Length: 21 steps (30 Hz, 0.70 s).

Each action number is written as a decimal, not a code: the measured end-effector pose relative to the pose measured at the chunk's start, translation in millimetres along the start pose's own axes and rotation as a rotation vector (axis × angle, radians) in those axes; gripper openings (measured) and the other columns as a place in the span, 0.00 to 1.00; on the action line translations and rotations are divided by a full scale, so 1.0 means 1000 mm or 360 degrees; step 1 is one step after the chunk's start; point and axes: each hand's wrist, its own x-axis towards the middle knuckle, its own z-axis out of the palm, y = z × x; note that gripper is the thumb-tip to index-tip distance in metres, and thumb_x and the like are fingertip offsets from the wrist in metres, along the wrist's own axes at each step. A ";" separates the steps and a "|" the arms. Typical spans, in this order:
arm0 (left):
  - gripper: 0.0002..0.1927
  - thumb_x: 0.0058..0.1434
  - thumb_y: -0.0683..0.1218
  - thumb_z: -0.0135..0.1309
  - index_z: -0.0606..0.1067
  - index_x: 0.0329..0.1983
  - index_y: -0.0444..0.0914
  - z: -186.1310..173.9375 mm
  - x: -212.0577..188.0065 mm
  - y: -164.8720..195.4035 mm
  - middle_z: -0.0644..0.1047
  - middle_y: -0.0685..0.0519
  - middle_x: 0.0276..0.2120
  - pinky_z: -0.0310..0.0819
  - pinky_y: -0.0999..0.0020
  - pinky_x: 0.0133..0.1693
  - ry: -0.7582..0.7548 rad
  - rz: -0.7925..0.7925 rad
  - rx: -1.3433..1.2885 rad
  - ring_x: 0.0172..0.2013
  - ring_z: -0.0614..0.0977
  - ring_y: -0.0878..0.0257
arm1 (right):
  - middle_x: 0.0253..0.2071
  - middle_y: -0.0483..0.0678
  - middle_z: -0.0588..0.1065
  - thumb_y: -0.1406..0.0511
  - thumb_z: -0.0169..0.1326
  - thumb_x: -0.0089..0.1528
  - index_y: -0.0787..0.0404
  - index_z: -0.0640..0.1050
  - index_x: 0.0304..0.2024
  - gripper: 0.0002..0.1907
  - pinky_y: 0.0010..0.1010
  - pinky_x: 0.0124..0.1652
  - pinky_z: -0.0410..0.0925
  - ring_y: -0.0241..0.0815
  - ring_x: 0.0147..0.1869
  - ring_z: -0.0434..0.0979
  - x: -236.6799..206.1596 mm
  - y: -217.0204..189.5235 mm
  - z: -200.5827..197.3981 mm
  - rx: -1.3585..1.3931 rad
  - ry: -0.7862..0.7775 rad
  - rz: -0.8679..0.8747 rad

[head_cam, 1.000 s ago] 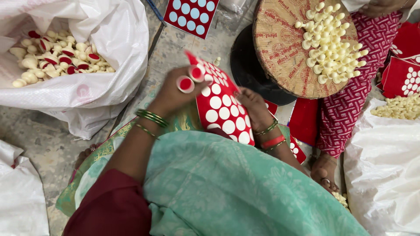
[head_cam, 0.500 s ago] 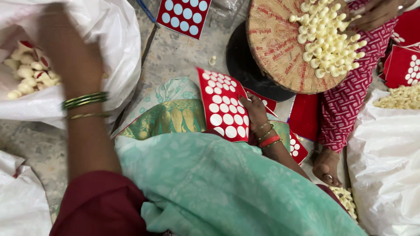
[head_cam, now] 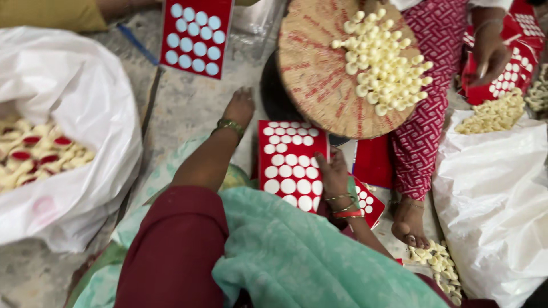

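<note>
Sitting on grey floor (head_cam: 188,108), your right hand (head_cam: 334,171) grips one red dotted card (head_cam: 291,162); left hand (head_cam: 240,107) empty, half-open; two white bags (head_cam: 85,114).

A dotted card (head_cam: 292,162) stands between both hands, a sack (head_cam: 85,114) to its left, a round tray (head_cam: 337,74) behind.

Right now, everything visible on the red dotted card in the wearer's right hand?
The red card is a flat rectangular sheet, apparently cardboard, covered with rows of white round dots, smaller in the top rows and larger below. It stands nearly upright over the lap, facing the camera. The right hand grips its right edge, fingers on the front. The left hand is off it, reaching toward the floor.
</note>
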 end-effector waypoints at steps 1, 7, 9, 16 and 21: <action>0.22 0.67 0.46 0.43 0.73 0.61 0.32 0.002 0.000 0.005 0.71 0.40 0.64 0.59 0.50 0.67 -0.0085 -0.0083 0.0208 0.64 0.70 0.47 | 0.45 0.49 0.79 0.71 0.56 0.64 0.67 0.70 0.52 0.15 0.24 0.43 0.73 0.33 0.43 0.79 0.002 0.005 0.000 -0.0015 -0.0007 0.0005; 0.17 0.62 0.44 0.52 0.77 0.51 0.30 0.004 -0.004 0.008 0.77 0.37 0.49 0.78 0.52 0.32 -0.0906 -0.0331 0.0231 0.44 0.82 0.45 | 0.49 0.48 0.79 0.72 0.57 0.65 0.68 0.69 0.56 0.19 0.24 0.48 0.74 0.31 0.48 0.79 0.018 0.018 0.006 0.0048 -0.0124 -0.0064; 0.13 0.61 0.43 0.56 0.78 0.47 0.34 0.005 -0.004 0.001 0.75 0.44 0.50 0.81 0.52 0.31 -0.1185 -0.0340 0.0031 0.47 0.81 0.47 | 0.47 0.52 0.79 0.72 0.57 0.65 0.70 0.69 0.56 0.19 0.26 0.44 0.74 0.34 0.45 0.79 0.020 0.017 0.008 0.0073 -0.0129 0.0005; 0.13 0.64 0.45 0.59 0.74 0.46 0.32 -0.025 -0.030 -0.060 0.80 0.38 0.35 0.74 0.50 0.37 0.0325 -0.1296 -0.1102 0.37 0.82 0.40 | 0.45 0.56 0.81 0.71 0.57 0.64 0.70 0.66 0.57 0.21 0.27 0.39 0.76 0.37 0.41 0.82 0.018 0.008 0.015 0.0241 -0.0123 0.0127; 0.16 0.61 0.48 0.70 0.76 0.40 0.34 -0.099 0.031 -0.060 0.81 0.43 0.34 0.76 0.56 0.38 0.0794 -0.0907 -0.1696 0.36 0.84 0.49 | 0.43 0.56 0.81 0.70 0.58 0.64 0.70 0.67 0.56 0.20 0.27 0.37 0.75 0.37 0.39 0.81 0.017 0.000 0.022 0.0106 -0.0114 0.0110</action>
